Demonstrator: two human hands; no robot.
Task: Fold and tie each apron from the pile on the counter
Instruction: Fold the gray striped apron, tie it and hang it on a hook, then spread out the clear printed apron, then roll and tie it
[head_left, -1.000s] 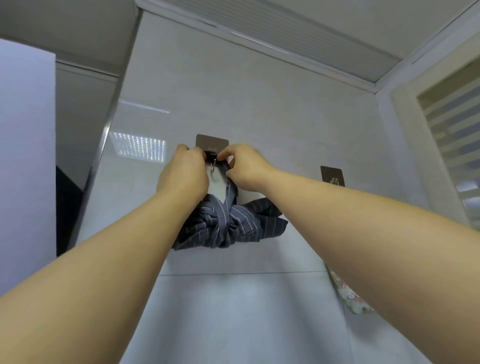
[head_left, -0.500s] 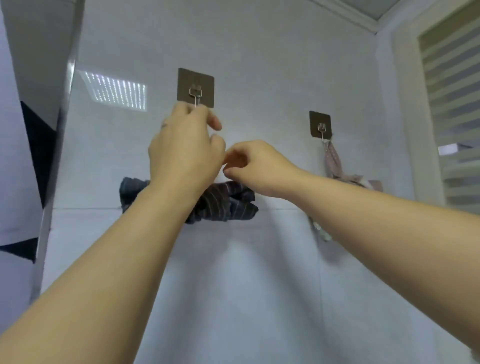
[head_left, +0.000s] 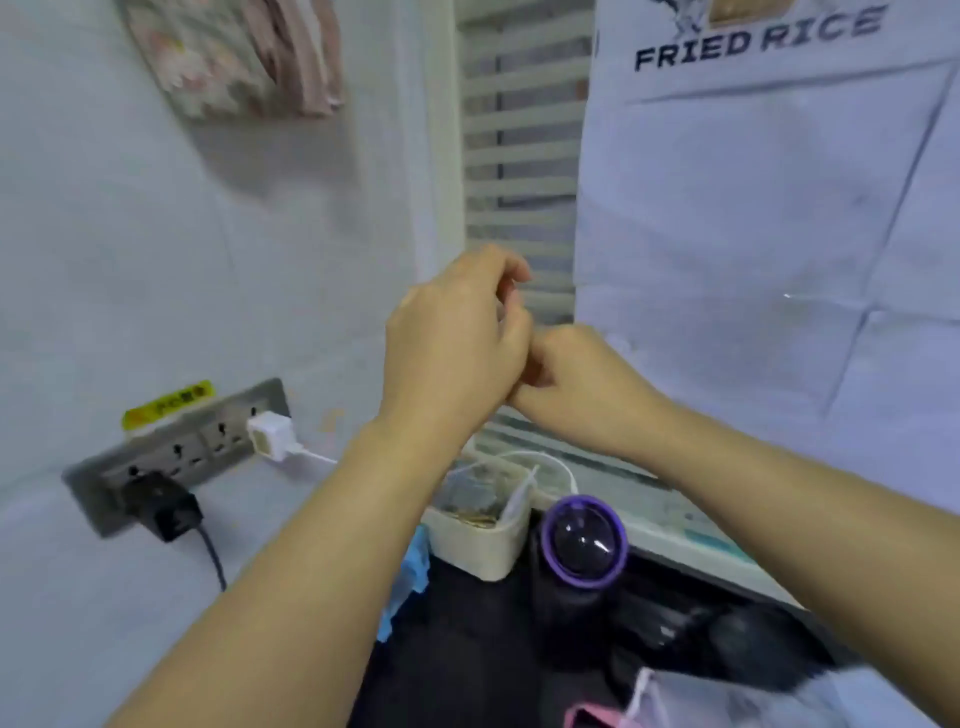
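Note:
My left hand (head_left: 457, 343) and my right hand (head_left: 576, 379) meet in mid-air at the centre of the view, touching each other. The left fingers are loosely curled and hold nothing. The right fingers are curled in against the left hand, with nothing visible in them. A floral apron (head_left: 234, 52) hangs on the wall at the top left. A white apron printed "FRIED RICE" (head_left: 753, 208) hangs at the right. Dark cloth (head_left: 701, 639) and a pink and grey piece (head_left: 649, 706) lie on the counter below.
A grey power strip (head_left: 176, 457) on the left wall holds a white charger (head_left: 270, 434) and a black adapter (head_left: 166, 506). On the dark counter (head_left: 457, 649) stand a cream box (head_left: 483, 535) and a purple-rimmed round object (head_left: 582, 543). Window slats (head_left: 519, 156) lie behind.
My view has dropped from the wall hooks to the counter. Both hands came down and right off the hook; the striped dark bundle is out of view.

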